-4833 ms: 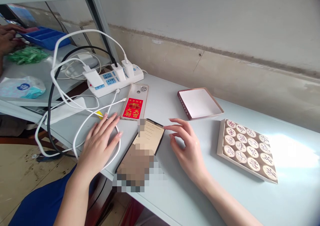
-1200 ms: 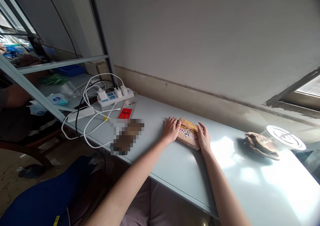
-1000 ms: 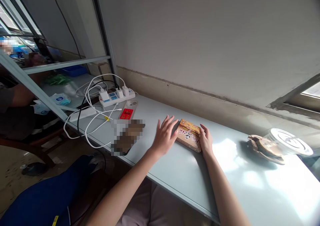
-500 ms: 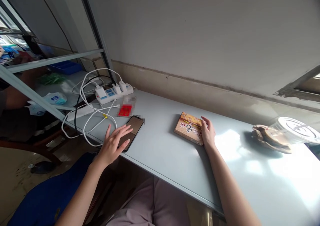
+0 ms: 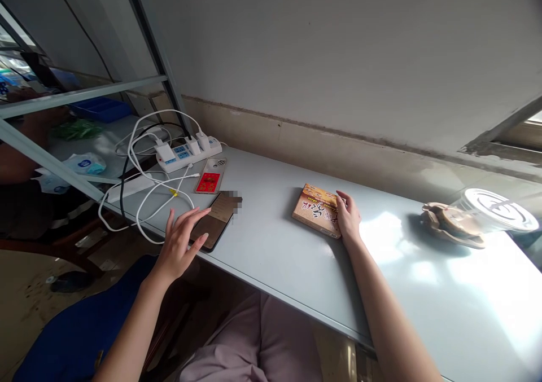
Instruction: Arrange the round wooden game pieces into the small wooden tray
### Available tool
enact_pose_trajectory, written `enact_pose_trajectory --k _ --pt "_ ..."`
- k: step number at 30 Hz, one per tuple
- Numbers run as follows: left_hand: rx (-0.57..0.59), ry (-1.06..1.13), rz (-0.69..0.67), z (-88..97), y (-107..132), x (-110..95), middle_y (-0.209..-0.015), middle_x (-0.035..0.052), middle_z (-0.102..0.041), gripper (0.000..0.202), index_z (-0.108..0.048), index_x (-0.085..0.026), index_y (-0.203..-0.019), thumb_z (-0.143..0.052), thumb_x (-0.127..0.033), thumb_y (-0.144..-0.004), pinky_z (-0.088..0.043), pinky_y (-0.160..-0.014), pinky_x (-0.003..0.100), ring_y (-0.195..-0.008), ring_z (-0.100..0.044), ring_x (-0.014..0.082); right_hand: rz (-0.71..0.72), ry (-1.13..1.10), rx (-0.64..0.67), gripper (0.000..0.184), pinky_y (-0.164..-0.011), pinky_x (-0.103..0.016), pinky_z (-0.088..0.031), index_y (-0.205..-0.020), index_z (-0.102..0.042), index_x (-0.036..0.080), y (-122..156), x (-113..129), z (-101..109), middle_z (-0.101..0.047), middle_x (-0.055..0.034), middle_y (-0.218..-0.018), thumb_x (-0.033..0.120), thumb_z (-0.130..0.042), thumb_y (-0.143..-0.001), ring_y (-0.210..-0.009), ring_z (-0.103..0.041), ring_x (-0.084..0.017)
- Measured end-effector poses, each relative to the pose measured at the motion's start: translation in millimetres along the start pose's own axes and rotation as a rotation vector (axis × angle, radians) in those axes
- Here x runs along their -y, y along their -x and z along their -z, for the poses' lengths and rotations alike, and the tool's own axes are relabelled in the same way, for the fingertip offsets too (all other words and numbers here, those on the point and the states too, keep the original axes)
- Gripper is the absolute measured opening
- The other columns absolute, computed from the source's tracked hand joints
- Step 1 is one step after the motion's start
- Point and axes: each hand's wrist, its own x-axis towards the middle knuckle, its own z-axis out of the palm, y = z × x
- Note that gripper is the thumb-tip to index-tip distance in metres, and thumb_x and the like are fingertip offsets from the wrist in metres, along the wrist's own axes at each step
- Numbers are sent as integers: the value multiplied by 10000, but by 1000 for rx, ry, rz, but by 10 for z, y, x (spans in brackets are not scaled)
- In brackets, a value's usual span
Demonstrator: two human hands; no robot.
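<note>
A smartphone (image 5: 220,218) with a lit brownish screen lies flat near the table's front edge. Over its left part hovers or rests my left hand (image 5: 180,244), fingers spread; whether a fingertip touches the screen I cannot tell. My right hand (image 5: 349,221) rests on its side along the right edge of a small cardboard box (image 5: 315,210), printed in brown and yellow. Its fingers are loosely extended rather than wrapped round the box. Behind the phone lies a clear phone case (image 5: 209,181) with a red card in it.
A white power strip (image 5: 190,153) with plugged-in chargers and tangled white cables (image 5: 144,187) occupies the table's left end. At the right, a lidded plastic cup (image 5: 491,210) sits in a cardboard holder (image 5: 449,229). Beyond a metal frame (image 5: 84,100), another person's arm shows.
My left hand has shifted slightly left and back from the phone's screen, uncovering more of it. My right hand stays beside the box. The view has turned a little.
</note>
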Motion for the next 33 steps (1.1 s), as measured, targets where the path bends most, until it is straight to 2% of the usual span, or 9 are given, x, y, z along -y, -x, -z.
enact_pose_trajectory --k 20,25,29,33 --pt "144 -87 -34 -131 -6 -24 -1318 42 -520 436 -348 -287 -1346 -331 -419 -931 -15 -1132 543 -1278 -403 228 21 19 18 447 -1016 -454 -203 -1086 -610 251 18 43 10 -606 -58 -1156 470 -331 -813 -1094 -482 -237" --pt "49 -50 -29 -113 -11 -67 -1399 58 -435 474 -291 -263 -1373 -352 -407 -925 -37 -1135 535 -1319 -345 237 9 14 21 457 -1019 -443 -203 -1097 -606 241 22 52 14 -604 -61 -1159 463 -331 -806 -1101 -481 -233" --pt "-29 -7 -27 -71 -18 -140 -1400 65 -427 425 -330 -259 -1342 -338 -368 -931 -49 -1133 536 -1324 -333 235 11 11 16 462 -1014 -450 -215 -1090 -603 244 18 38 9 -604 -60 -1151 483 -326 -809 -1090 -486 -235" --pt "-30 119 1 -126 -130 -346 -1390 58 -436 392 -357 -253 -1320 -334 -354 -941 -109 -1143 487 -1317 -345 206 14 9 19 475 -1010 -447 -244 -1105 -590 235 7 25 7 -613 -66 -1123 501 -308 -830 -1084 -497 -234"
